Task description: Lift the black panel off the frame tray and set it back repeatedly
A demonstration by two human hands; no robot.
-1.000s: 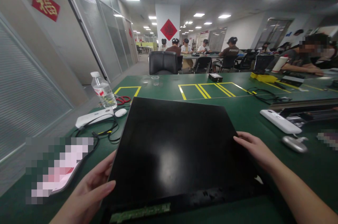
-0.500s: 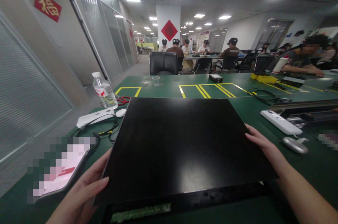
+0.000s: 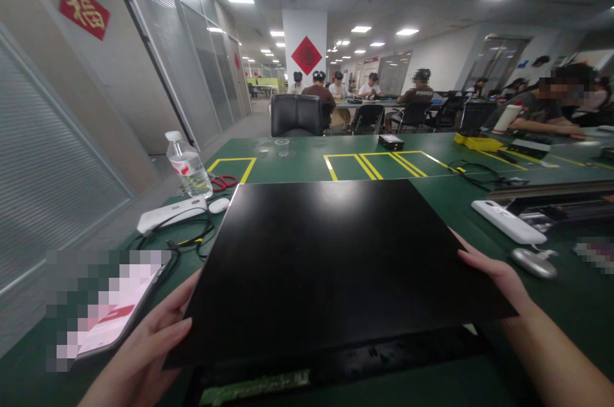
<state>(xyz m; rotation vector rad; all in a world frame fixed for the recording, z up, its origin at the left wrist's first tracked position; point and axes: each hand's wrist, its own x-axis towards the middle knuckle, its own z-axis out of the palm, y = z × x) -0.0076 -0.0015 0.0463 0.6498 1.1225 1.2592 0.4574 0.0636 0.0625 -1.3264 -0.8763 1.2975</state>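
Observation:
A flat, dark screen panel (image 3: 307,260) fills the middle of the view, held above the green table. My left hand (image 3: 165,336) grips its left edge, thumb on top and fingers underneath. On the opposite edge, my right hand (image 3: 494,276) holds it the same way, the fingers mostly hidden below. Beneath the near edge shows a black frame (image 3: 384,356) with a green circuit board strip (image 3: 256,386) at its left; the panel covers the rest.
Left of the panel are a water bottle (image 3: 188,167), red-handled scissors (image 3: 223,183), black cables (image 3: 199,237) and a phone (image 3: 112,324). On the right lie a white power bank (image 3: 508,221) and a silver mouse (image 3: 534,263). Other people sit at tables farther back.
The panel has tilted, its far edge dropping slightly, and the light reflection on it has moved from the near part to the far part. My right hand has shifted slightly right.

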